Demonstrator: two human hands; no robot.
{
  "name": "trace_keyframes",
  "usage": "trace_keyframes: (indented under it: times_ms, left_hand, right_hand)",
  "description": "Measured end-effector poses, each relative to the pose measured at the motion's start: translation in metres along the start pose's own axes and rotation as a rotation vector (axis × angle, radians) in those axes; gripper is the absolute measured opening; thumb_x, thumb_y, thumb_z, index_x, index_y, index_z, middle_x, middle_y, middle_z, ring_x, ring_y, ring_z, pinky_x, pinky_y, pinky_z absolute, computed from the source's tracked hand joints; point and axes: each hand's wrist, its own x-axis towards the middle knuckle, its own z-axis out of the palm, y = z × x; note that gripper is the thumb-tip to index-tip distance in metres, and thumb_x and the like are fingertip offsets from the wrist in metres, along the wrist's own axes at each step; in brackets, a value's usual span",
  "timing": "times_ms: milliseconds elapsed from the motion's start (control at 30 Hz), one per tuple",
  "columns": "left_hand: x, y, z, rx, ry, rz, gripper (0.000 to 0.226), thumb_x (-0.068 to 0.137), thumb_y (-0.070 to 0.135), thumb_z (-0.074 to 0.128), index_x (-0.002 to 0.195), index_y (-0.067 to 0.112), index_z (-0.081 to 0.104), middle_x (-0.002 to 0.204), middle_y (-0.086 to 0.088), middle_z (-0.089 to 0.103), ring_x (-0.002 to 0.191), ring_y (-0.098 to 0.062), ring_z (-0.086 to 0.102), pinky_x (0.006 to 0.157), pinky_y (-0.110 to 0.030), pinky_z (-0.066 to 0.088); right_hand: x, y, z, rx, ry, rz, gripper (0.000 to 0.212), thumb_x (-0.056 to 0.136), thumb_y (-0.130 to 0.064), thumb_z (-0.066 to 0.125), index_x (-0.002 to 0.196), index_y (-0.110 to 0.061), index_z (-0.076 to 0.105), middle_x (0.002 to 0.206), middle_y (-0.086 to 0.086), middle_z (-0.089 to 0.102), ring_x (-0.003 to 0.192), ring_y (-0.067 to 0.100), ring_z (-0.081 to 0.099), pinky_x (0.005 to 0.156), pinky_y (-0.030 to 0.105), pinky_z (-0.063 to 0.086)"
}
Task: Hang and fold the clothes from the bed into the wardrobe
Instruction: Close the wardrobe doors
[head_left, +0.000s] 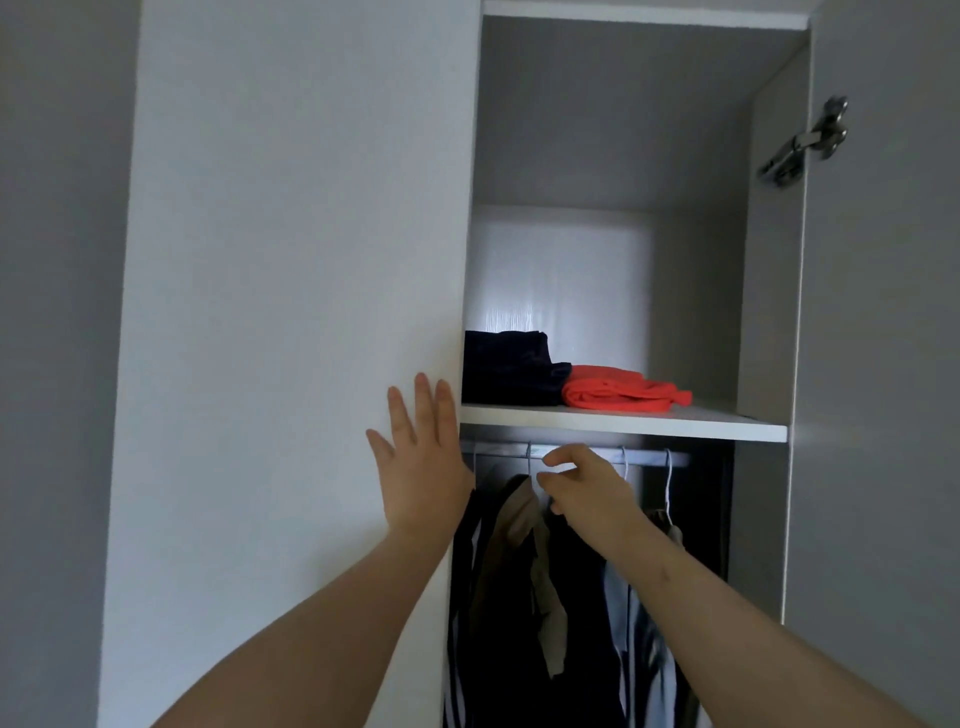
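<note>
White wardrobe door (291, 260), centre-left, bears the left hand (421, 462), fingers straight and flat. Right hand (587, 491) curls at a hanger hook (529, 457) under the rail (649, 457); grip unclear. Hung clothes (519, 582) fill lower centre; beyond, navy garment (506, 369) and orange garment (623, 389) lie on the shelf (649, 420).

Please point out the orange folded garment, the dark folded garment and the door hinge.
orange folded garment (618, 392), head view, its top fold
dark folded garment (506, 371), head view, its front side
door hinge (808, 139), head view, its metal arm
</note>
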Motion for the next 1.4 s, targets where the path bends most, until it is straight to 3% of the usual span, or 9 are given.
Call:
trace_keyframes:
  times_ms: [100, 367, 467, 533, 667, 867, 967, 1167, 1400]
  left_hand:
    - [0.008, 0.004, 0.005, 0.008, -0.03, -0.017, 0.085, 0.095, 0.039, 0.034, 0.129, 0.008, -0.038, 0.15, -0.013, -0.031, 0.141, -0.039, -0.017, 0.114, -0.053, 0.013]
    - [0.012, 0.009, 0.017, -0.018, 0.016, -0.048, 0.086, 0.096, 0.036, 0.036, 0.133, 0.007, -0.037, 0.152, -0.014, -0.027, 0.141, -0.04, -0.015, 0.112, -0.056, 0.015]
    - [0.007, 0.008, 0.006, -0.151, 0.016, -0.056, 0.087, 0.094, 0.031, 0.044, 0.142, 0.013, -0.025, 0.155, -0.009, -0.02, 0.143, -0.036, -0.009, 0.111, -0.053, 0.02]
    - [0.003, 0.008, -0.009, -0.348, 0.013, -0.002, 0.079, 0.092, 0.022, 0.047, 0.149, 0.021, -0.008, 0.157, -0.004, -0.013, 0.145, -0.03, -0.006, 0.111, -0.049, 0.02]
    - [-0.006, 0.01, -0.05, -0.7, 0.079, 0.135, 0.06, 0.088, 0.013, 0.05, 0.144, 0.02, 0.029, 0.152, -0.001, 0.023, 0.14, -0.02, 0.019, 0.108, -0.038, 0.026]
    - [-0.041, 0.033, -0.101, -0.981, 0.063, 0.328, 0.041, 0.086, 0.008, 0.051, 0.127, 0.014, 0.051, 0.133, 0.001, 0.046, 0.124, -0.018, 0.04, 0.098, -0.025, 0.031]
    - [-0.066, 0.054, -0.115, -1.096, 0.086, 0.407, 0.033, 0.081, 0.003, 0.054, 0.113, 0.01, 0.057, 0.13, -0.001, 0.046, 0.118, -0.019, 0.044, 0.092, -0.024, 0.035]
    - [-0.116, 0.109, -0.149, -1.224, -0.01, 0.513, 0.034, 0.079, 0.004, 0.055, 0.112, 0.011, 0.057, 0.133, 0.002, 0.043, 0.121, -0.019, 0.044, 0.092, -0.031, 0.041]
    - [-0.159, 0.168, -0.198, -1.297, -0.098, 0.591, 0.035, 0.081, 0.005, 0.054, 0.116, 0.012, 0.055, 0.13, 0.002, 0.045, 0.122, -0.016, 0.041, 0.091, -0.021, 0.031]
  right_hand:
    - [0.012, 0.011, 0.005, 0.004, -0.034, 0.018, 0.013, 0.09, -0.016, 0.054, 0.102, -0.019, 0.054, 0.081, -0.002, 0.055, 0.061, 0.008, 0.049, 0.045, 0.005, 0.034]
    - [0.017, 0.005, 0.011, 0.022, -0.029, 0.032, 0.016, 0.091, -0.016, 0.052, 0.107, -0.019, 0.053, 0.079, -0.001, 0.054, 0.06, 0.01, 0.049, 0.043, 0.007, 0.035]
    - [0.004, -0.008, 0.005, 0.036, 0.012, 0.017, 0.018, 0.091, -0.014, 0.052, 0.108, -0.021, 0.051, 0.073, 0.0, 0.053, 0.06, 0.012, 0.049, 0.045, 0.007, 0.037]
    - [-0.005, -0.018, -0.001, 0.05, 0.049, -0.014, 0.02, 0.092, -0.016, 0.052, 0.111, -0.02, 0.05, 0.076, 0.001, 0.054, 0.068, 0.017, 0.053, 0.058, 0.015, 0.042]
    - [-0.034, -0.042, -0.014, 0.079, 0.167, -0.051, 0.018, 0.092, -0.018, 0.052, 0.11, -0.019, 0.048, 0.082, 0.005, 0.056, 0.076, 0.022, 0.054, 0.07, 0.028, 0.041]
    - [-0.099, -0.06, -0.045, 0.032, 0.401, -0.058, 0.021, 0.091, -0.016, 0.051, 0.109, -0.025, 0.045, 0.079, 0.0, 0.056, 0.072, 0.02, 0.054, 0.067, 0.027, 0.044]
    - [-0.137, -0.066, -0.067, 0.035, 0.503, -0.039, 0.021, 0.09, -0.014, 0.051, 0.107, -0.026, 0.046, 0.079, -0.002, 0.058, 0.073, 0.02, 0.055, 0.073, 0.033, 0.048]
    - [-0.209, -0.077, -0.125, -0.191, 0.69, -0.018, 0.029, 0.092, -0.016, 0.049, 0.12, -0.022, 0.045, 0.089, -0.005, 0.057, 0.073, 0.011, 0.054, 0.059, 0.018, 0.041]
    - [-0.269, -0.067, -0.2, -0.491, 0.961, 0.059, 0.041, 0.088, -0.014, 0.047, 0.129, -0.019, 0.042, 0.123, 0.004, 0.043, 0.111, 0.023, 0.049, 0.084, 0.032, 0.043]
